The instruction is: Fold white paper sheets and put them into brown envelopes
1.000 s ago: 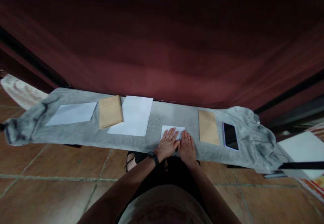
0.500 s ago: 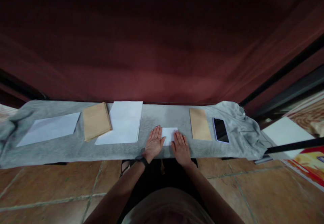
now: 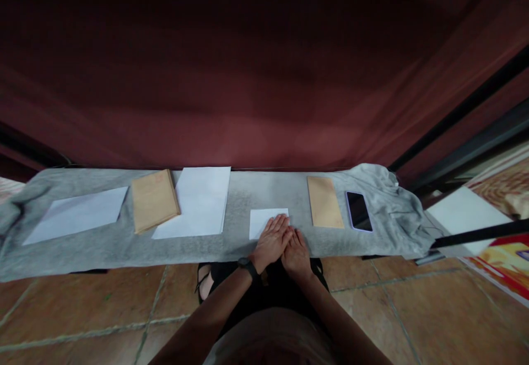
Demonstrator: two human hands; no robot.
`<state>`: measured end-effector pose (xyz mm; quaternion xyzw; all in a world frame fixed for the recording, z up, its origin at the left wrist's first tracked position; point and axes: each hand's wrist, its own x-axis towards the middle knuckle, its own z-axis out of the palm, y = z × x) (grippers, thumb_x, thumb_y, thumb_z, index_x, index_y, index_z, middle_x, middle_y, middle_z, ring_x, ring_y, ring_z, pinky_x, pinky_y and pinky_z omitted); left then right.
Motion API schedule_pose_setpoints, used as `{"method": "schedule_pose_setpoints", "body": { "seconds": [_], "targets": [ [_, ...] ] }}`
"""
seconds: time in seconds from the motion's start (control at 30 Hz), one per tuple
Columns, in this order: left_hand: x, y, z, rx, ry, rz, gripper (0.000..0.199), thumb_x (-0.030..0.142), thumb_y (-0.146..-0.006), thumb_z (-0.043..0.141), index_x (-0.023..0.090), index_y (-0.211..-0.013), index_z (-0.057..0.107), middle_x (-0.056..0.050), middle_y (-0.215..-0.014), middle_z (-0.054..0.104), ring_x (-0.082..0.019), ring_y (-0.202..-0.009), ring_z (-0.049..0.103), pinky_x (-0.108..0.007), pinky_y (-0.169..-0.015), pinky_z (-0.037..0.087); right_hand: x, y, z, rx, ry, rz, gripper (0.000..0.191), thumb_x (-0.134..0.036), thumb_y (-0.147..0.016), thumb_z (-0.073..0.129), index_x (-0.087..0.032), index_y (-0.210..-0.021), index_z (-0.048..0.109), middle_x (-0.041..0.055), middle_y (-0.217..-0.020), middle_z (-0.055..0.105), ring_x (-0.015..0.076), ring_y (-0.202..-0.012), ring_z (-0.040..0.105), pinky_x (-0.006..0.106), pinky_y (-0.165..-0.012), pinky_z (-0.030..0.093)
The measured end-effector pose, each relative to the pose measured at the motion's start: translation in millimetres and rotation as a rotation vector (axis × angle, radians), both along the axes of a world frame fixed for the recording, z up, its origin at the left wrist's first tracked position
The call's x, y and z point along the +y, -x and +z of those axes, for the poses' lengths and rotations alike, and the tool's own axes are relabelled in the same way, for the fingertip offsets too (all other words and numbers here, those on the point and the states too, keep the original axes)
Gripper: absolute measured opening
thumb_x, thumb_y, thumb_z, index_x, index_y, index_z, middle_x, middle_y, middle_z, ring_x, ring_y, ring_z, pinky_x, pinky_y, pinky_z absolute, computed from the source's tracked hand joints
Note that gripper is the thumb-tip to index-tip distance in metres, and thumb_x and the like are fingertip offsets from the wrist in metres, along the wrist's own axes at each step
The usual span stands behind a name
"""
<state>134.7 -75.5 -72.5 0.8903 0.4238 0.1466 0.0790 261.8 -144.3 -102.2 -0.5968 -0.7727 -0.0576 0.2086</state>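
Observation:
A small white paper (image 3: 259, 222) lies flat on the grey cloth (image 3: 243, 191), directly before me. My left hand (image 3: 273, 240), with a dark band at the wrist, rests flat over the paper's right part, fingers extended. Its fingertips point up and to the right. Beside it, touching it, my right hand (image 3: 296, 252) lies at the paper's lower right edge with its fingers partly overlapped by the left. Neither hand has anything gripped in it. The paper's lower right corner is hidden under the hands.
Left of the hands lie large white sheets (image 3: 204, 200), a stack of brown envelopes (image 3: 155, 201) and another white sheet (image 3: 78, 213). A single brown envelope (image 3: 325, 201) and a phone (image 3: 359, 211) lie to the right. A dark red panel (image 3: 264, 95) stands behind.
My left hand has slid right across the paper to meet my right hand, uncovering the paper's left part. My right hand has shifted slightly down.

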Motion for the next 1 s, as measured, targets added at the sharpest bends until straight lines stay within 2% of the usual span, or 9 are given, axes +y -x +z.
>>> {"method": "schedule_pose_setpoints", "body": {
  "seconds": [0.17, 0.4, 0.67, 0.9, 1.0],
  "targets": [
    [6, -2, -0.2, 0.014, 0.013, -0.019, 0.060, 0.047, -0.107, 0.026, 0.014, -0.156, 0.035, -0.011, -0.161, 0.040, -0.021, -0.152, 0.031, -0.044, -0.124, 0.029, -1, 0, 0.5, -0.001, -0.005, 0.007, 0.047, -0.025, -0.101, 0.043, -0.008, -0.143, 0.055, 0.0164, -0.147, 0.056, 0.0273, -0.142, 0.047, 0.048, -0.122, 0.031],
    [17, 21, -5.1, 0.067, -0.024, 0.022, 0.064, 0.050, -0.106, 0.028, 0.012, -0.157, 0.033, -0.013, -0.163, 0.036, -0.023, -0.153, 0.027, -0.046, -0.125, 0.025, 0, 2, 9.6, 0.000, 0.011, -0.018, 0.048, -0.030, -0.104, 0.041, -0.010, -0.146, 0.052, 0.0151, -0.152, 0.051, 0.0275, -0.141, 0.047, 0.047, -0.120, 0.030],
    [20, 54, -4.4, 0.101, -0.050, 0.147, 0.064, 0.048, -0.105, 0.030, 0.010, -0.157, 0.033, -0.016, -0.163, 0.035, -0.025, -0.153, 0.027, -0.046, -0.125, 0.026, -5, -1, 11.8, 0.015, -0.011, -0.035, 0.057, -0.035, -0.106, 0.041, -0.009, -0.156, 0.037, 0.0164, -0.154, 0.048, 0.0287, -0.143, 0.045, 0.048, -0.120, 0.031],
    [18, 64, -4.0, 0.126, -0.037, 0.222, 0.064, 0.046, -0.105, 0.026, 0.008, -0.156, 0.035, -0.017, -0.163, 0.034, -0.027, -0.154, 0.026, -0.047, -0.125, 0.026, 0, -1, 15.3, 0.042, 0.100, -0.113, 0.051, -0.033, -0.108, 0.034, -0.011, -0.153, 0.043, 0.0147, -0.154, 0.047, 0.0276, -0.144, 0.044, 0.048, -0.121, 0.028],
    [19, 64, -4.3, 0.118, -0.036, 0.226, 0.063, 0.047, -0.105, 0.026, 0.011, -0.156, 0.035, -0.016, -0.163, 0.034, -0.027, -0.154, 0.026, -0.048, -0.124, 0.026, 12, -1, 20.7, 0.056, 0.146, -0.028, 0.049, -0.033, -0.108, 0.030, -0.016, -0.152, 0.046, 0.0106, -0.153, 0.050, 0.0230, -0.145, 0.044, 0.045, -0.121, 0.030]
  ]
}}
